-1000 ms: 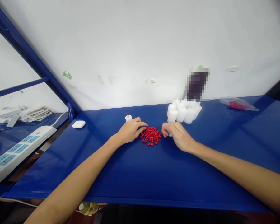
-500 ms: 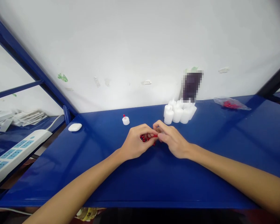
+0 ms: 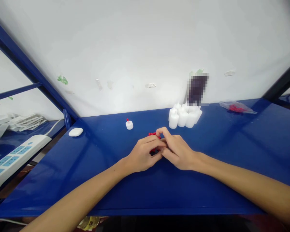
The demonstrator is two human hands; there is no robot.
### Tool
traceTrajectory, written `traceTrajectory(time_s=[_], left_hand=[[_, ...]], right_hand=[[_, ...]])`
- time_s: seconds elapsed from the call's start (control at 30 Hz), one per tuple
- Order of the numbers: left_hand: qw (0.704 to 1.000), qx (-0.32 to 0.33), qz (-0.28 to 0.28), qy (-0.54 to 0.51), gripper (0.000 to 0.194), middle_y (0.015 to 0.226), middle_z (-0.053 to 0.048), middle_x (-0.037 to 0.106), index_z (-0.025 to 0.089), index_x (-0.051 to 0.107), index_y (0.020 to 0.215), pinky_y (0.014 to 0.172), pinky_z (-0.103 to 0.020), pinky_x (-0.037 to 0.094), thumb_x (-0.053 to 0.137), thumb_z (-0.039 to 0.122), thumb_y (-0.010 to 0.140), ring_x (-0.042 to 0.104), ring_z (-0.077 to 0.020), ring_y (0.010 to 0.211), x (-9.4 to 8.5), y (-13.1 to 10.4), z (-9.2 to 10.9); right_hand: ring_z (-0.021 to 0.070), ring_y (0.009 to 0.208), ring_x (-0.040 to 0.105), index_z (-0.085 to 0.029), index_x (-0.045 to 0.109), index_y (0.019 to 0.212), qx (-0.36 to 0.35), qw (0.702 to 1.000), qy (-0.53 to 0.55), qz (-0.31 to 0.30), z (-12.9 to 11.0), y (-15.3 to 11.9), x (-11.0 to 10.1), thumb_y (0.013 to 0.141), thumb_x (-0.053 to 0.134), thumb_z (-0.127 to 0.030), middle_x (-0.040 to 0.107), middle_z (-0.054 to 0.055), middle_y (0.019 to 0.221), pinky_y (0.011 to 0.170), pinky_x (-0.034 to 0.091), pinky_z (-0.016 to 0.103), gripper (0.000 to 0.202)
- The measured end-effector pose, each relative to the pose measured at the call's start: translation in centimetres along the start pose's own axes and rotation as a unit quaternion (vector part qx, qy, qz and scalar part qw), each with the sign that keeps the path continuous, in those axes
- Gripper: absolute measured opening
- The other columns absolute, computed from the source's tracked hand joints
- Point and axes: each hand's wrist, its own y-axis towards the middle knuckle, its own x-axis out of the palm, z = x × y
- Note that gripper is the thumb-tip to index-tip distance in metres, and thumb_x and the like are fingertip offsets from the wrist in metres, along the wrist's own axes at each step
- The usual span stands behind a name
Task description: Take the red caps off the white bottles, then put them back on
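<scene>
My left hand (image 3: 145, 153) and my right hand (image 3: 177, 151) meet over the blue table (image 3: 145, 193), their fingertips pressed together. Whatever is pinched between them is hidden by the fingers. Several small red pieces (image 3: 152, 133) lie on the table just behind my left fingers, and more red shows through the gap under that hand. A round white cap with a red tip (image 3: 129, 124) stands behind and to the left. Several white bottles (image 3: 182, 118) are grouped upright behind my right hand.
Toward the back right lies a clear bag with red pieces (image 3: 238, 107). A dark pixelated object (image 3: 197, 89) leans at the wall behind the bottles. At left are a white rounded object (image 3: 75, 132), a power strip (image 3: 16, 158) and a blue frame post (image 3: 33, 71).
Both hands have moved slightly toward the table's front edge. The red piece seen between my fingertips is now hidden, and red pieces behind my left hand have come into view.
</scene>
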Motion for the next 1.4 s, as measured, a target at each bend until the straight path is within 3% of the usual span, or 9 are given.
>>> traceTrajectory(time_s=[0.27,0.47,0.53,0.6,0.73,0.8,0.9,1.13,1.4], left_hand=[[0.998,0.009,-0.045,0.035,0.013,0.097,-0.007,0.067,0.018,0.06,0.104,0.073,-0.029,0.051,0.048,0.019,0.1,0.062,-0.0158,0.082,-0.5,0.2,-0.1],[0.998,0.015,-0.044,0.035,0.015,0.096,-0.006,0.066,0.019,0.057,0.108,0.074,-0.028,0.05,0.043,0.019,0.101,0.061,-0.0156,0.082,-0.3,0.0,-0.3],[0.999,0.014,-0.017,0.037,0.015,0.091,-0.005,0.064,0.02,0.056,0.106,0.072,-0.027,0.049,0.041,0.019,0.102,0.059,-0.0144,0.078,-0.6,0.0,-0.6],[0.998,-0.004,0.046,0.052,0.012,0.086,-0.003,0.061,0.02,0.056,0.102,0.07,-0.026,0.047,0.044,0.021,0.101,0.056,-0.0127,0.073,-1.4,0.2,-1.3],[0.97,-0.067,0.198,0.125,0.012,0.084,-0.001,0.058,0.019,0.057,0.093,0.071,-0.026,0.046,0.052,0.027,0.1,0.054,-0.0117,0.073,-4.5,0.6,-3.9],[0.954,-0.111,0.23,0.156,0.014,0.089,-0.002,0.058,0.019,0.059,0.092,0.071,-0.026,0.047,0.056,0.031,0.097,0.055,-0.0124,0.076,-6.2,0.6,-5.6],[0.937,-0.169,0.252,0.172,0.015,0.096,-0.003,0.056,0.018,0.063,0.09,0.07,-0.026,0.048,0.064,0.032,0.092,0.057,-0.0127,0.078,-8.0,0.3,-7.7],[0.934,-0.222,0.194,0.201,0.016,0.099,-0.003,0.056,0.019,0.067,0.09,0.077,-0.03,0.048,0.066,0.035,0.09,0.059,-0.0143,0.081,-8.6,-0.5,-9.4],[0.936,-0.25,0.146,0.202,0.019,0.1,-0.004,0.061,0.02,0.066,0.093,0.08,-0.032,0.049,0.061,0.037,0.093,0.059,-0.0168,0.085,-8.6,-0.9,-9.9]], right_hand=[[0.0141,0.048,0.038,-0.025,0.032,0.104,-0.011,0.999,0.036,0.036,0.1,0.1,0.2,0.083,0.041,-0.018,0.045,-0.009,0.061,0.053,0.029,0.027,0.024],[0.0138,0.049,0.039,-0.025,0.032,0.105,-0.004,0.997,0.065,0.044,0.0,0.2,0.5,0.087,0.044,-0.02,0.044,-0.009,0.06,0.052,0.028,0.027,0.023],[0.0135,0.051,0.041,-0.025,0.033,0.111,-0.005,0.996,0.076,0.047,0.1,0.3,0.4,0.09,0.048,-0.027,0.049,-0.008,0.064,0.053,0.031,0.027,0.025],[0.0145,0.056,0.046,-0.025,0.035,0.117,-0.007,0.994,0.087,0.066,0.4,0.4,-0.1,0.093,0.05,-0.037,0.054,-0.005,0.07,0.057,0.035,0.029,0.031],[0.0191,0.068,0.052,-0.025,0.042,0.115,-0.021,0.972,0.142,0.186,1.3,1.6,-2.6,0.093,0.045,-0.043,0.053,-0.001,0.073,0.065,0.04,0.033,0.029],[0.0199,0.069,0.054,-0.025,0.043,0.112,-0.017,0.953,0.178,0.246,1.8,2.7,-4.3,0.089,0.044,-0.039,0.054,0.0,0.076,0.064,0.041,0.034,0.027],[0.0208,0.072,0.057,-0.026,0.045,0.108,0.002,0.936,0.217,0.277,2.7,4.5,-6.4,0.086,0.043,-0.032,0.056,0.002,0.076,0.066,0.044,0.035,0.022],[0.0217,0.073,0.055,-0.028,0.047,0.107,0.035,0.951,0.15,0.268,5.7,5.9,-6.6,0.087,0.042,-0.035,0.055,0.002,0.081,0.069,0.043,0.037,0.021],[0.0226,0.073,0.054,-0.026,0.049,0.107,0.046,0.96,0.139,0.238,6.7,5.9,-5.6,0.089,0.044,-0.035,0.056,0.003,0.084,0.067,0.045,0.038,0.021]])
